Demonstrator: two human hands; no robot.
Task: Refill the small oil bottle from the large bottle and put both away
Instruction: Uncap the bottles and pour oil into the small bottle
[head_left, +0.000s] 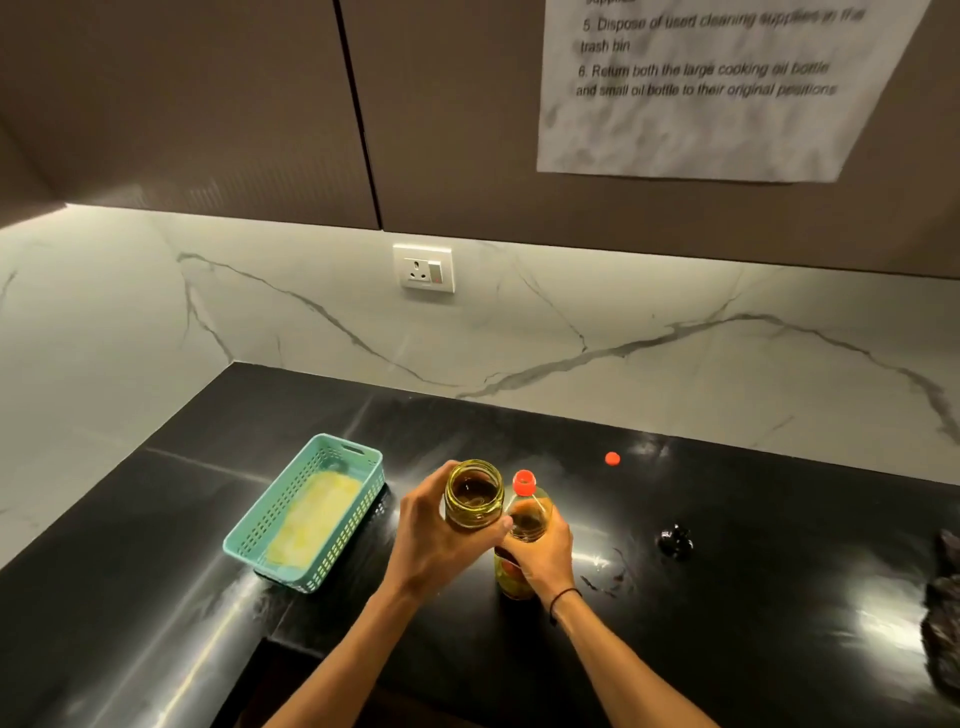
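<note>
I am gripping the open small oil bottle (474, 498) in my left hand (435, 540) and the large bottle (522, 535) in my right hand (543, 556), and tilting either carelessly risks spilling oil onto the black counter (727, 597).

Glossy black stone countertop (727, 597); white marble backsplash (571, 332) veined grey. Teal perforated plastic basket (358, 512) lined pale yellow. Amber oil in clear glass jar (474, 496); orange-red neck on clear plastic bottle (523, 483); loose orange-red cap (612, 458).
</note>
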